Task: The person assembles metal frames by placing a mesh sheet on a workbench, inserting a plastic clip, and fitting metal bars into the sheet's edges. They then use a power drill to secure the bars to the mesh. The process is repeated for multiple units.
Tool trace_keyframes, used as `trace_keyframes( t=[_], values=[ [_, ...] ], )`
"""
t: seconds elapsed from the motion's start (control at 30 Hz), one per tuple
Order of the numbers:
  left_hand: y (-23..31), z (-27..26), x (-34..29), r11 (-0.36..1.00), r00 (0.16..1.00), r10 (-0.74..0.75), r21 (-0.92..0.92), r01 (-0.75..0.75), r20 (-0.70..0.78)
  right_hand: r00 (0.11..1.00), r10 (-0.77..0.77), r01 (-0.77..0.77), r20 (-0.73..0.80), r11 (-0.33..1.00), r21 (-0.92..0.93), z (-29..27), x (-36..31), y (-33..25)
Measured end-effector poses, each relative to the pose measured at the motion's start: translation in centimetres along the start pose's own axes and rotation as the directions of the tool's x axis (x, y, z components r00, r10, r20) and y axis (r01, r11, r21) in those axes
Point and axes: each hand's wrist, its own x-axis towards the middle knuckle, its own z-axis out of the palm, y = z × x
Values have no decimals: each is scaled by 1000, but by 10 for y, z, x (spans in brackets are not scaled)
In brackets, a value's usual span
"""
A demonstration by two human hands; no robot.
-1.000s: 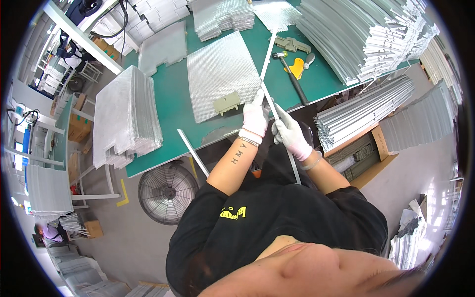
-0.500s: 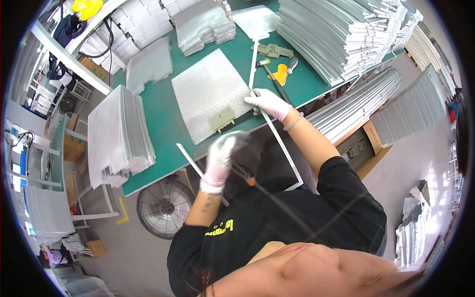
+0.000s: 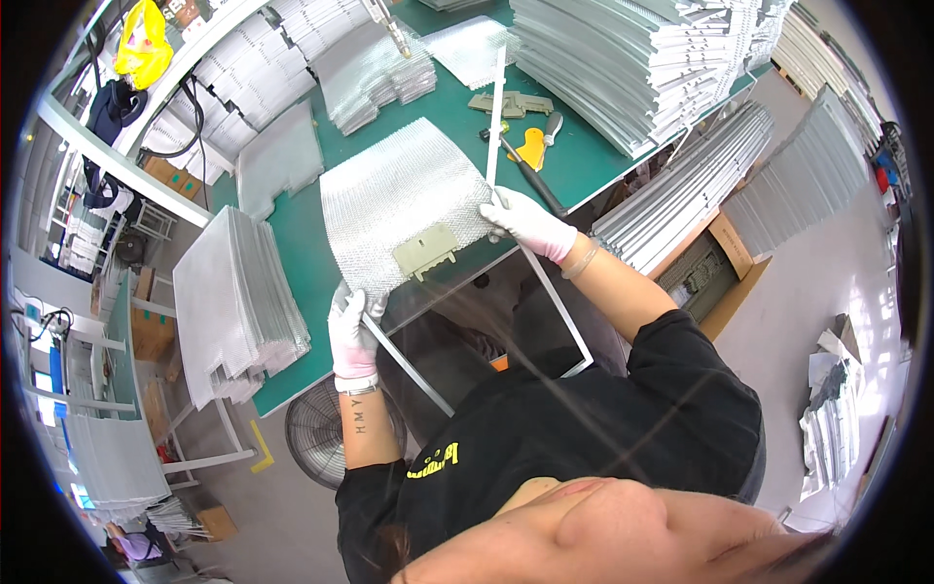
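A silvery mesh panel [image 3: 394, 185] with a grey-green plastic piece [image 3: 425, 251] on its near edge lies at the bench's front. A thin white metal frame [image 3: 559, 310] runs from the bench past its edge toward my body, with a bend near my lap. My left hand [image 3: 352, 336], in a white glove, is closed on the panel's near left corner, beside the frame's free end; some fingers are hidden. My right hand [image 3: 528, 226], also gloved, is closed round the frame's long bar at the panel's right corner.
A black-handled hammer [image 3: 535, 183], a yellow tool [image 3: 528, 149] and more grey-green pieces [image 3: 511, 104] lie beyond my right hand. Stacked panels stand at left [image 3: 238, 302] and far right [image 3: 623, 68]. A floor fan [image 3: 316, 428] is below the bench's left side.
My left hand has moved left and outward to the panel's near left corner and closed there. The panel's near edge has shifted toward me. My right hand stays at the frame.
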Motion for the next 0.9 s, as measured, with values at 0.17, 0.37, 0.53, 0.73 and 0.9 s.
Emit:
trace_keyframes(
  t=[0.17,0.37,0.53,0.73,0.9],
  values=[
    [2,29,-20,974,975,182,159,-162,-125,997,-72,72,-14,997,4,5,-23,-23],
    [21,52,-59,927,925,328,254,-276,-190,989,-144,143,24,988,64,17,-45,-47],
    [34,47,-93,822,858,489,415,-391,-160,966,-230,219,118,970,104,37,-51,-60],
    [45,34,-119,202,536,836,846,-494,114,864,-413,441,287,897,-38,61,-43,-78],
    [79,24,-113,204,491,870,881,-427,37,802,-550,595,232,767,-240,85,-44,-126]
  ],
)
